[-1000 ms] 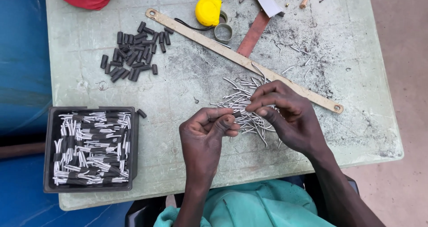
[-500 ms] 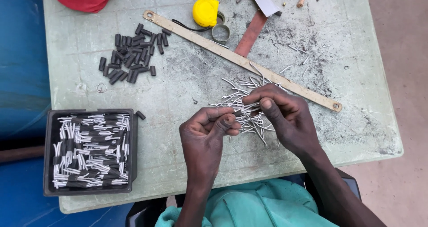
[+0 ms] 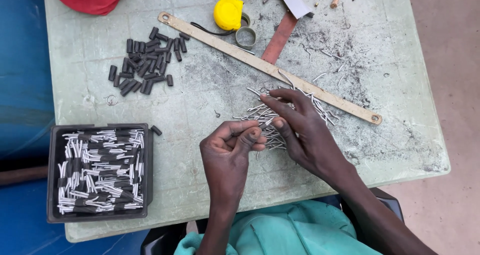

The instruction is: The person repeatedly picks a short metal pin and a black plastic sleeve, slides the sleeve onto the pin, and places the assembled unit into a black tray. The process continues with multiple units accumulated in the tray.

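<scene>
Table (image 3: 200, 195) edge cropped; hands (image 3: 235, 150) hide pin pile (image 3: 260, 116).

Both forearms are bare from the elbows down, with no sleeves, gloves, rings or watch on the left hand (image 3: 231, 147) or right hand (image 3: 305, 130). Below the wrists, a teal garment (image 3: 280, 232) with soft folds covers the lap.

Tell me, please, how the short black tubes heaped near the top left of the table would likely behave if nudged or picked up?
The short black tubes look round and stubby, so a push would probably send them rolling on the flat table; one stray tube already lies apart by the black tray. They seem small and light, likely easy to scatter. Lying loose, they would probably need picking one by one.
</scene>
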